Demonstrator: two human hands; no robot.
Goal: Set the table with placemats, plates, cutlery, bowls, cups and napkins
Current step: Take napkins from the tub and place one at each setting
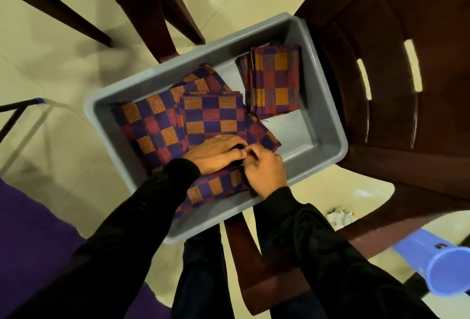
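Note:
A grey plastic bin (323, 104) holds checked cloths in purple, orange and red. Large folded placemats (150, 127) fill its left half, with a smaller folded pile (213, 115) on top. A separate stack of folded napkins (276, 79) lies at the bin's far right. My left hand (216, 153) rests flat on the cloth near the bin's front. My right hand (264, 171) is right beside it, fingers curled and pinching the edge of a cloth (216, 186) at the front of the bin.
The bin sits on dark brown plastic chairs (396, 69) over a cream tiled floor. A blue plastic stool leg (445, 267) is at the lower right, crumpled paper (339, 217) lies on the floor, and a purple cloth (33, 237) is at the lower left.

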